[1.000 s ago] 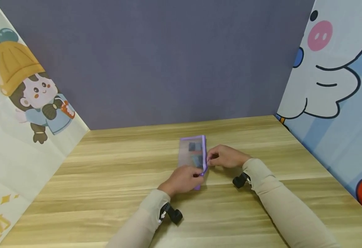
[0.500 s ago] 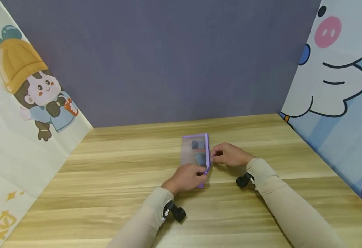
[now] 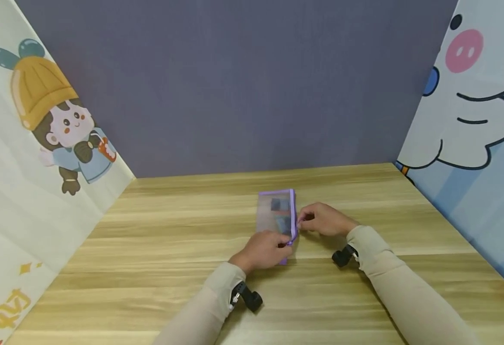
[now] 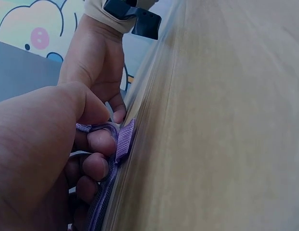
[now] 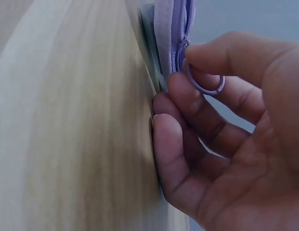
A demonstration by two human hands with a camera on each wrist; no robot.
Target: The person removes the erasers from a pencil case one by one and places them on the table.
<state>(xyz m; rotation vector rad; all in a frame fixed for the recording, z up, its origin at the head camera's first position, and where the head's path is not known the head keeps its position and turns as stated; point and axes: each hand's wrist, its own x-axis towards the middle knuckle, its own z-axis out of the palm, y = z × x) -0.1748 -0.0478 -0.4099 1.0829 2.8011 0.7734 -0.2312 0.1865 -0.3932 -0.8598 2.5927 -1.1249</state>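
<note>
A translucent zip pouch (image 3: 265, 216) with purple edging lies on the wooden table, its zipper side toward the right. Dark and bluish flat items (image 3: 281, 205) show through it. My left hand (image 3: 263, 250) pinches the near end of the zipper edge; in the left wrist view a ribbed purple fabric tab (image 4: 125, 140) sticks out by its fingertips. Just right of the zipper, my right hand (image 3: 324, 220) pinches the zipper's pull, whose purple ring (image 5: 207, 90) loops out between thumb and fingers. The slider sits close to the right thumb tip.
The wooden table (image 3: 169, 230) spreads around the pouch. A grey panel (image 3: 243, 86) stands behind it, with cartoon-printed walls on the left (image 3: 1, 201) and right (image 3: 463, 191). Each wrist carries a black camera mount.
The head view has turned slightly, so everything sits a little differently in it. Both hands keep their pinch on the pouch's zipper edge and pull, with no clear movement along it.
</note>
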